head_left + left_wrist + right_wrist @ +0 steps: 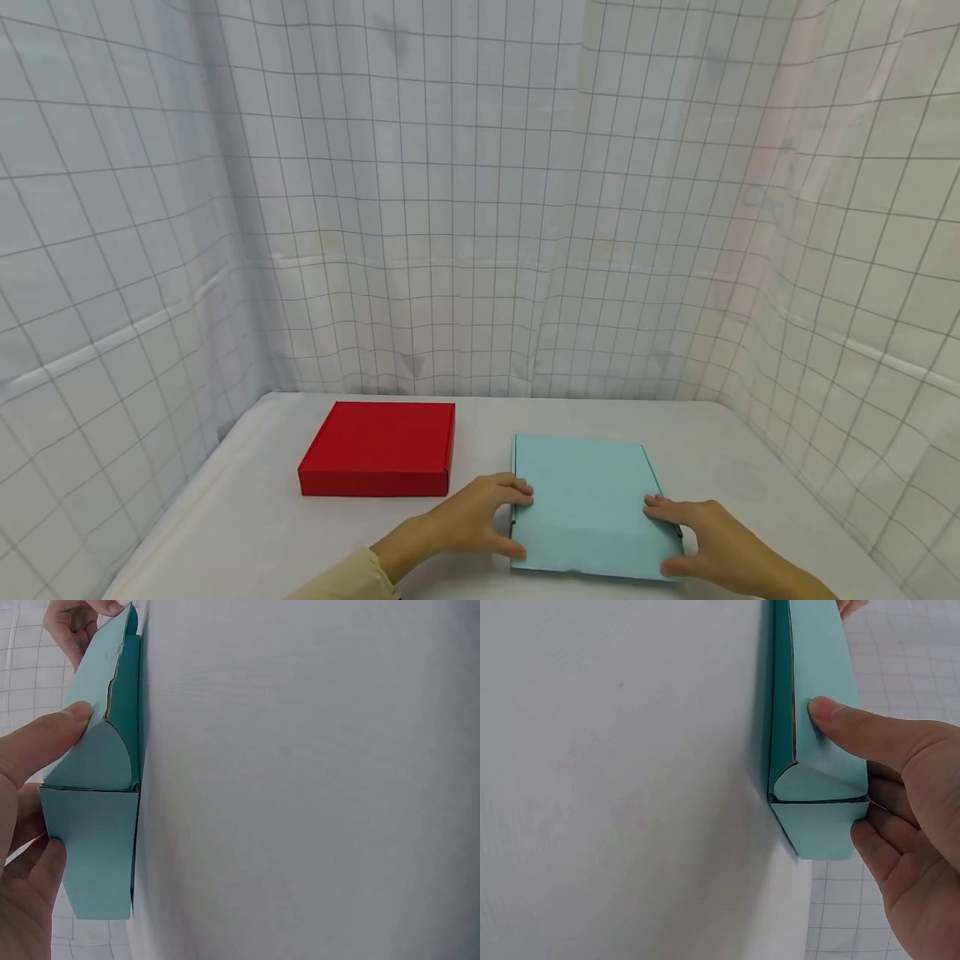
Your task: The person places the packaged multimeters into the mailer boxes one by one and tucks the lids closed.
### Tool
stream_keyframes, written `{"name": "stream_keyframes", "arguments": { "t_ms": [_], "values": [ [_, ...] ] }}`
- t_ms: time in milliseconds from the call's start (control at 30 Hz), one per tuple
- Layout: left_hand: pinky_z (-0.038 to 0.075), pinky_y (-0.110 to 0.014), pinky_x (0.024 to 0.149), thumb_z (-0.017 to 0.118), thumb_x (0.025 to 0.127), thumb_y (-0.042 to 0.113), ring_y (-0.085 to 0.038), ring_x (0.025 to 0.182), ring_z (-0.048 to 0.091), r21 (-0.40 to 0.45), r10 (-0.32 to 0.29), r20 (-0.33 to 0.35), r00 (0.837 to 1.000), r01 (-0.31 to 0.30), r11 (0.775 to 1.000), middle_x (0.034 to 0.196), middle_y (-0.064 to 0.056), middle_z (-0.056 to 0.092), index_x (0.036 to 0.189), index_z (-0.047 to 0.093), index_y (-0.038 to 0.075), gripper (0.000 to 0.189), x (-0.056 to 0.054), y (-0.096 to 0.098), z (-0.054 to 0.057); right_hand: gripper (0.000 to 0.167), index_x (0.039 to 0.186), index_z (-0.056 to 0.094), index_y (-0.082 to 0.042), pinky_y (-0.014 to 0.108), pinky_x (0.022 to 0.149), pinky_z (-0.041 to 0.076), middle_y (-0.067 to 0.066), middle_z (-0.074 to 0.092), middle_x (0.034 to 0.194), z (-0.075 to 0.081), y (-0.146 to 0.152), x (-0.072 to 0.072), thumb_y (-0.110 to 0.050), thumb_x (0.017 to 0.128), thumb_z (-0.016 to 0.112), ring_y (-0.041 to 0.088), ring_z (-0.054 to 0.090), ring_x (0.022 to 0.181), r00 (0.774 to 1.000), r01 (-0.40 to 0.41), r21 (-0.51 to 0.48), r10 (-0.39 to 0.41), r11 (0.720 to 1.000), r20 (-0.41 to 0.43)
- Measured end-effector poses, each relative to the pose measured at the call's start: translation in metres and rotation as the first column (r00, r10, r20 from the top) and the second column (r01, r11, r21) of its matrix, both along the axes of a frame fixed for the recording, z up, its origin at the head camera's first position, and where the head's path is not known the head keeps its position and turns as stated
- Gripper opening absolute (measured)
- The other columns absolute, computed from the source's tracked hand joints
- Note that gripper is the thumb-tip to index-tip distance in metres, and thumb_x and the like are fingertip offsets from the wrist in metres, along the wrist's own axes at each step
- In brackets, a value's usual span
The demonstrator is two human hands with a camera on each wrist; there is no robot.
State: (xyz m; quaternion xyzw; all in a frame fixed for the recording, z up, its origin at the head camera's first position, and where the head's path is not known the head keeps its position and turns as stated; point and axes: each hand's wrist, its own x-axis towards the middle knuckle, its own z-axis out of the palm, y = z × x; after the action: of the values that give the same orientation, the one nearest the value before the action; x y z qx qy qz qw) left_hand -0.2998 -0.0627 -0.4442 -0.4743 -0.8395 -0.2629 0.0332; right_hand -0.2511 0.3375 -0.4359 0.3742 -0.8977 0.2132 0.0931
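A flat light blue cardboard box lies on the white tabletop, right of centre. My left hand holds its left side, fingers at the top edge and thumb by the near corner. At the opposite side my right hand grips it the same way. In the left wrist view, my left thumb lies on the lid flap and bent fingertips touch the side panel. In the right wrist view, my right thumb rests on the lid; a dark gap shows between lid and side panel.
A red box, closed and flat, sits to the left, farther back than the blue one. White grid-patterned curtains surround the white table at the back and both sides.
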Motion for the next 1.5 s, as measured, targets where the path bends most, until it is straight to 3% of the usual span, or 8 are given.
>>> {"name": "stream_keyframes", "arguments": {
  "t_ms": [267,500,767,1000,1267,1367,1500],
  "values": [
    [0.047,-0.027,0.105,0.088,0.084,0.037,-0.016,0.131,0.054,0.012,0.009,0.010,1.000,-0.009,1.000,0.138,0.001,0.062,0.131,0.069,0.006,0.059,0.002,0.001,0.000,0.070,0.132,0.068,0.002,0.012,0.100,0.041,0.020,0.063,0.137,-0.004,0.005,-0.002,-0.047,0.084,0.081,0.029,0.060,0.126,0.999,-0.025,-0.046,0.027,0.999,0.025],
    [0.048,-0.024,0.103,0.090,0.083,0.034,-0.013,0.126,0.056,-0.009,0.039,0.021,0.999,-0.038,0.999,0.136,0.002,0.063,0.127,0.070,0.009,0.055,0.003,0.004,0.003,0.070,0.129,0.071,0.002,0.012,0.099,0.041,0.018,0.065,0.135,-0.001,0.003,-0.004,-0.048,0.081,0.083,0.031,0.060,0.126,0.998,0.003,-0.056,0.000,0.998,0.056],
    [0.049,-0.021,0.099,0.092,0.080,0.030,-0.006,0.116,0.058,-0.015,0.061,0.003,0.998,-0.061,0.998,0.127,0.007,0.064,0.121,0.071,0.013,0.049,0.004,0.007,0.005,0.069,0.123,0.073,0.002,0.023,0.091,0.054,0.018,0.067,0.130,-0.002,0.000,-0.008,-0.047,0.078,0.086,0.035,0.065,0.118,0.998,0.018,-0.037,-0.015,0.999,0.062],
    [0.050,-0.017,0.094,0.094,0.078,0.028,-0.003,0.107,0.059,-0.010,0.079,-0.038,0.996,-0.079,0.997,0.120,0.009,0.065,0.117,0.072,0.014,0.047,0.003,0.011,0.005,0.059,0.114,0.077,0.002,0.030,0.085,0.059,0.016,0.071,0.120,-0.004,-0.003,-0.011,-0.037,0.072,0.092,0.029,0.070,0.109,0.997,0.011,-0.027,-0.013,1.000,-0.077],
    [0.052,-0.017,0.090,0.095,0.077,0.024,-0.001,0.098,0.059,0.007,0.118,-0.031,0.993,-0.118,0.993,0.112,0.010,0.067,0.112,0.074,0.014,0.042,0.002,0.014,0.006,0.053,0.110,0.079,0.000,0.035,0.079,0.061,0.013,0.073,0.114,-0.008,-0.005,-0.011,-0.026,0.067,0.096,0.025,0.072,0.102,0.983,0.016,-0.019,-0.019,1.000,-0.183],
    [0.052,-0.016,0.088,0.095,0.077,0.024,0.000,0.095,0.059,0.010,0.133,-0.032,0.991,-0.132,0.991,0.109,0.011,0.067,0.111,0.075,0.015,0.040,0.003,0.016,0.006,0.052,0.108,0.079,0.001,0.030,0.079,0.060,0.014,0.074,0.113,-0.009,-0.006,-0.011,-0.023,0.065,0.097,0.026,0.073,0.101,0.978,0.009,-0.021,-0.013,1.000,-0.207],
    [0.052,-0.015,0.086,0.096,0.076,0.023,0.000,0.092,0.059,0.016,0.144,-0.050,0.988,-0.143,0.990,0.105,0.012,0.067,0.107,0.075,0.015,0.038,0.003,0.018,0.005,0.051,0.107,0.079,0.001,0.012,0.084,0.051,0.015,0.074,0.111,-0.010,-0.006,-0.012,-0.018,0.064,0.097,0.026,0.073,0.099,0.972,-0.010,-0.025,0.004,1.000,-0.233]
  ]
}}
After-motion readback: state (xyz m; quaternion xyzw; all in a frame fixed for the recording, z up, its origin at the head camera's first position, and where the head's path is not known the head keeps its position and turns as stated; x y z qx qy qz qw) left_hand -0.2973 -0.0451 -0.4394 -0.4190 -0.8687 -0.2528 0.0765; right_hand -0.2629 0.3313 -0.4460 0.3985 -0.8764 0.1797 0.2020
